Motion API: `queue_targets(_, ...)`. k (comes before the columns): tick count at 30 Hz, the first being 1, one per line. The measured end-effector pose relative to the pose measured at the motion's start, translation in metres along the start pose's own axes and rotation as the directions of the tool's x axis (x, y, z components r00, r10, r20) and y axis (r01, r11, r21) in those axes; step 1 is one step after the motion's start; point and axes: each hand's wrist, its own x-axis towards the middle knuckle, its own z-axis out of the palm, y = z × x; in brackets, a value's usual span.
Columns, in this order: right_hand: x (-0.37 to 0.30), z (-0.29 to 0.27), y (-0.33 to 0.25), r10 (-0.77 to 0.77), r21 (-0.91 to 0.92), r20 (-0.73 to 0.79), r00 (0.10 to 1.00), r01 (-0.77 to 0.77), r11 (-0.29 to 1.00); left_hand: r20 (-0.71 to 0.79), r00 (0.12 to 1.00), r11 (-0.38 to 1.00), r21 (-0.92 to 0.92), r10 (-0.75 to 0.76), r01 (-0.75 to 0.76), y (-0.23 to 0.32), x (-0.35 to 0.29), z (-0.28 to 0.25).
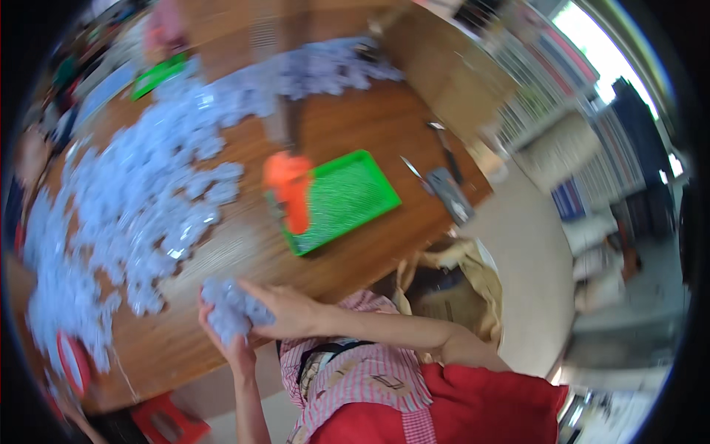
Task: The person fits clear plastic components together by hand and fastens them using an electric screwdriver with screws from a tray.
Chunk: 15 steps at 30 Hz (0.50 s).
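Between my two hands, just over the near edge of the table, is a clump of pale blue, translucent plastic pieces (231, 309). My left hand (216, 331) curls around its left and lower side, with the thumb against the front. From the right, my right hand (287, 311) closes on the same clump, its fingers partly hidden. Motion blur hides the pieces' exact shape. Many similar pieces (148, 200) lie heaped across the left and far side of the wooden table (244, 255).
A green tray (362, 196) sits beyond my hands, with a blurred orange object (288, 189) standing over its left part. Right of it lie a grey flat object (450, 196) and a black-handled tool (448, 157). A tan sack (484, 285) stands below the table's right edge.
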Motion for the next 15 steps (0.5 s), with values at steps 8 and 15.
queue_targets(8, -0.216, -0.071, 0.028, 0.351, 0.084, -0.396, 0.848, -0.347, 0.934, 0.735, 0.678, 0.969, 0.176, -0.011, -0.175, -0.030, -0.068, 0.148)
queue_targets(15, -0.377, -0.093, 0.146, 0.475, 0.008, -0.772, 0.423, -0.740, 0.672, 0.964, 0.086, 0.962, 0.260, -0.253, -0.088, -0.121, -0.119, 0.281)
